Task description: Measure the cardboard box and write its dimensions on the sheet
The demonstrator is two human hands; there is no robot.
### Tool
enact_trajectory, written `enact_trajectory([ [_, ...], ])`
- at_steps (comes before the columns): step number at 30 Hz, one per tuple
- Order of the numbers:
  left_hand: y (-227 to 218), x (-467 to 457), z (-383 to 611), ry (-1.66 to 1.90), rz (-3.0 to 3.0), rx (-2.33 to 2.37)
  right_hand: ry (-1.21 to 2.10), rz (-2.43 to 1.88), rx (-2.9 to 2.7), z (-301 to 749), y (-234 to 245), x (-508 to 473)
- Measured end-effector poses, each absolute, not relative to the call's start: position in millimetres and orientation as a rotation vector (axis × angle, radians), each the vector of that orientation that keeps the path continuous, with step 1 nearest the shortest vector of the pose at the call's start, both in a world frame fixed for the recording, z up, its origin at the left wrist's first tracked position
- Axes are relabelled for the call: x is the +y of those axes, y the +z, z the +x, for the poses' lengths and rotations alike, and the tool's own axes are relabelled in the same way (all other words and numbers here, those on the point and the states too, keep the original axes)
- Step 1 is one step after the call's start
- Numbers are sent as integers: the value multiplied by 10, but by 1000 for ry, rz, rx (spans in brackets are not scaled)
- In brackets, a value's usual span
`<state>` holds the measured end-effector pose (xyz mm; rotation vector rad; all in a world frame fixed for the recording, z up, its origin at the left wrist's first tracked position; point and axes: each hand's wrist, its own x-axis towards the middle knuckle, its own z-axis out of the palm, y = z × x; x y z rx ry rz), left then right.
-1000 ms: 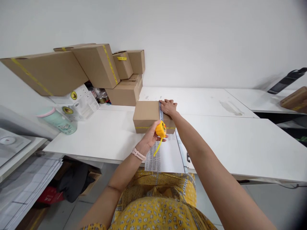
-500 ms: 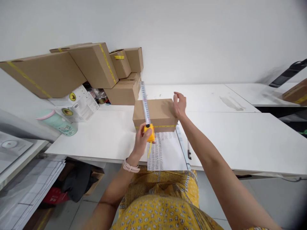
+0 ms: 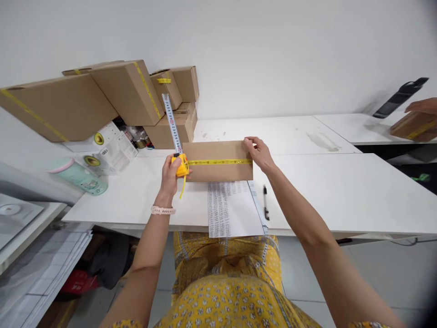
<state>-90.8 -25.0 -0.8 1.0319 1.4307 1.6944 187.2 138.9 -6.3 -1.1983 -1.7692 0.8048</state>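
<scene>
A yellow tape measure (image 3: 182, 166) is gripped in my left hand (image 3: 170, 175), its blade (image 3: 171, 123) pulled out and pointing up and away. That hand is at the left end of a brown cardboard box (image 3: 218, 173), with fingertips by its edge. Yellow tape (image 3: 221, 162) runs along the box side facing me. My right hand (image 3: 260, 154) pinches the box's upper right corner between thumb and fingers. Printed sheets of paper (image 3: 235, 209) lie in front of the box, partly under it. To their right lies a pen (image 3: 265, 202).
Cardboard boxes (image 3: 116, 91) are stacked at the back left, beside white boxes with avocado pictures (image 3: 109, 150) and a mint green tumbler (image 3: 80, 175). At far right, another person's hand (image 3: 423, 105) rests on a box (image 3: 414, 126) near a black bottle (image 3: 399, 98).
The box has been tipped so its taped side shows. My left hand with the tape measure moved left to the box's end. My right hand has closed on its corner. Another person's hand appeared at right.
</scene>
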Motion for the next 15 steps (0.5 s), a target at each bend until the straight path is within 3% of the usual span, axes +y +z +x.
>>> enact_trajectory([
  [7, 106, -377, -586, 1750, 1074, 1403, 404, -1222, -1924, 1646, 44, 1669],
  [15, -427, -828, -8, 1254, 869, 1031, 74, -1043, -2122, 1551, 7, 1761],
])
